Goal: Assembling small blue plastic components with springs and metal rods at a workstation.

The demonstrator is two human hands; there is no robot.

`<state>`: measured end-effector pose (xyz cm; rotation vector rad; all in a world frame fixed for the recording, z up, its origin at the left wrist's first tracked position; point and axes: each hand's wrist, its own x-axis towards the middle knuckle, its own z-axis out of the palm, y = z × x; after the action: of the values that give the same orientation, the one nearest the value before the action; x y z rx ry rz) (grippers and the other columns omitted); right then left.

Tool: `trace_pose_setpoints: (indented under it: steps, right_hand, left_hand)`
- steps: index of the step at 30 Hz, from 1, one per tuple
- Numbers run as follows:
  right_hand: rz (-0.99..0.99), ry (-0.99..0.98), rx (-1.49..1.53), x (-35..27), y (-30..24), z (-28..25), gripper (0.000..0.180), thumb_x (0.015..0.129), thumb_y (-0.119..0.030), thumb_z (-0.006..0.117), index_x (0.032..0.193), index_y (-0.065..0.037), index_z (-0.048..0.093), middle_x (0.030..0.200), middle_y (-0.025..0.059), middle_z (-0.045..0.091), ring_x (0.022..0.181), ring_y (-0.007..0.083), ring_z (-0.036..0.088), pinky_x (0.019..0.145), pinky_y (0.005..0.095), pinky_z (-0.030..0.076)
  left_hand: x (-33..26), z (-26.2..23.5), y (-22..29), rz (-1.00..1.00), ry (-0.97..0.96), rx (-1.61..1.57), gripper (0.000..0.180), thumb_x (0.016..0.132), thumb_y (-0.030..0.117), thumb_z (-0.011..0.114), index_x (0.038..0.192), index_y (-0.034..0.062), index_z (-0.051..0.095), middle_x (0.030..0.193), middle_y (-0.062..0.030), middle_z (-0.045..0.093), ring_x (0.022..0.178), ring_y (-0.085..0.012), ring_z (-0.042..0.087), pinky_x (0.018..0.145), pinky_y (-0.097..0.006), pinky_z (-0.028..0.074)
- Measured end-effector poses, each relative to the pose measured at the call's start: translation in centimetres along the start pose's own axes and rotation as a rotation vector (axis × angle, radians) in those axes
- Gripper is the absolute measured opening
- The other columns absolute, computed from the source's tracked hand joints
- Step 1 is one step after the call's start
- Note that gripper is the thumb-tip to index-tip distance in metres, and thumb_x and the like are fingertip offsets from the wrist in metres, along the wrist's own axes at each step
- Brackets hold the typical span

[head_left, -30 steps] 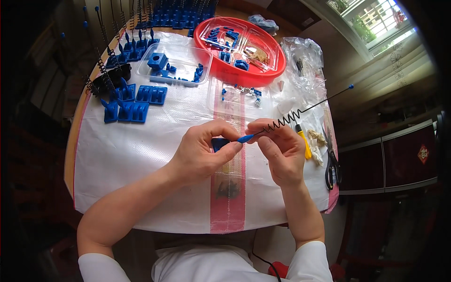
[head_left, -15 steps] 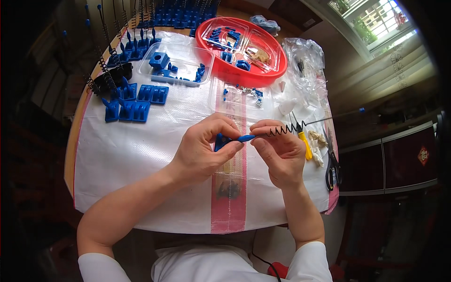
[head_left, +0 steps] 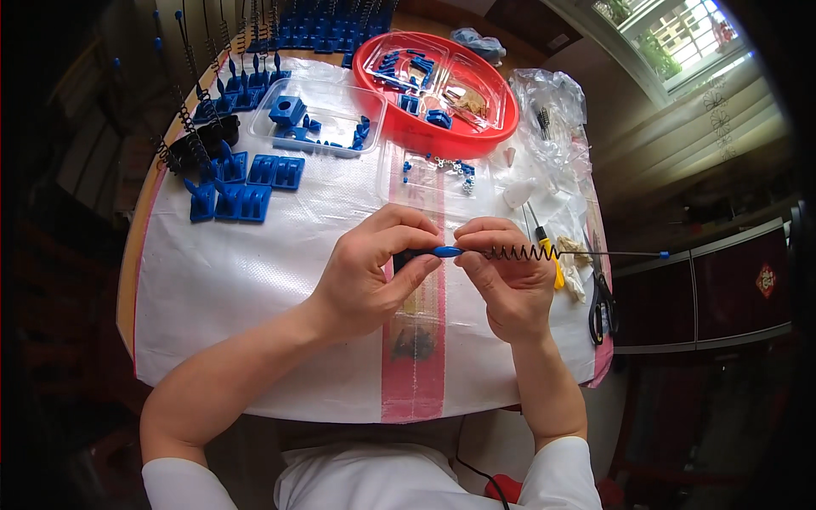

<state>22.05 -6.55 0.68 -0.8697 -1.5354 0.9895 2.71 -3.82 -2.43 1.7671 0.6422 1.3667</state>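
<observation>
Your left hand point(head_left: 370, 272) sits over the white sheet point(head_left: 238, 289), fingers curled shut on a small dark piece with a blue plastic tip point(head_left: 447, 252) poking out to the right between thumb and forefinger. Most of that piece is buried in your fist; its shape cannot be made out.

Your right hand point(head_left: 507, 276) is just beside it, thumb and forefinger pinched on the near end of the coil spring point(head_left: 520, 252). The spring runs level to the right from the pinch, then thins into a straight wire ending in a small blue bead point(head_left: 664, 254) past the table edge. The blue tip meets the spring's left end right at your fingertips; whether they are joined is hidden.

Count: one spring in hand and two hands on it.

Far left: flat blue ribbed blocks point(head_left: 242, 202), roughly five, with more upright springs point(head_left: 183, 127) behind, too crowded to count. Centre back: one clear tray point(head_left: 319, 123), one red bowl point(head_left: 442, 89) of blue bits. Right: one yellow-handled tool point(head_left: 553, 270) partly behind your hand, one pair of scissors point(head_left: 602, 297).
</observation>
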Motion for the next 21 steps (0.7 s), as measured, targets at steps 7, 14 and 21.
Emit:
trace_pose_setpoints:
  steps: [7, 14, 21]
  right_hand:
    - [-0.031, 0.011, -0.064, -0.07, -0.19, 0.05, 0.020, 0.086, 0.008, 0.066, 0.105, 0.005, 0.064, 0.110, 0.0150, 0.060, 0.098, 0.0164, 0.061, 0.083, 0.0268, 0.051]
    - [-0.086, -0.011, -0.072, 0.03, -0.13, 0.20, 0.028, 0.081, 0.009, 0.070, 0.109, 0.002, 0.065, 0.111, 0.0126, 0.061, 0.101, 0.0158, 0.061, 0.086, 0.0263, 0.050]
    - [-0.084, -0.051, -0.101, 0.01, -0.36, 0.00, 0.029, 0.080, 0.010, 0.071, 0.108, 0.002, 0.066, 0.109, 0.0134, 0.064, 0.100, 0.0170, 0.062, 0.086, 0.0274, 0.051]
  left_hand:
    - [0.03, -0.08, 0.39, 0.060, 0.067, 0.080, 0.020, 0.079, -0.004, 0.072, 0.097, 0.0004, 0.067, 0.101, -0.0113, 0.061, 0.092, -0.0239, 0.062, 0.075, -0.033, 0.052]
    - [0.07, -0.01, 0.43, 0.197, 0.116, 0.211, 0.022, 0.074, -0.004, 0.075, 0.094, 0.0003, 0.066, 0.099, -0.0122, 0.060, 0.095, -0.0283, 0.060, 0.075, -0.035, 0.052]
    - [0.16, 0.03, 0.62, 0.229, 0.115, 0.240, 0.023, 0.073, -0.002, 0.078, 0.092, -0.0012, 0.066, 0.097, -0.0119, 0.060, 0.093, -0.0278, 0.059, 0.076, -0.036, 0.051]
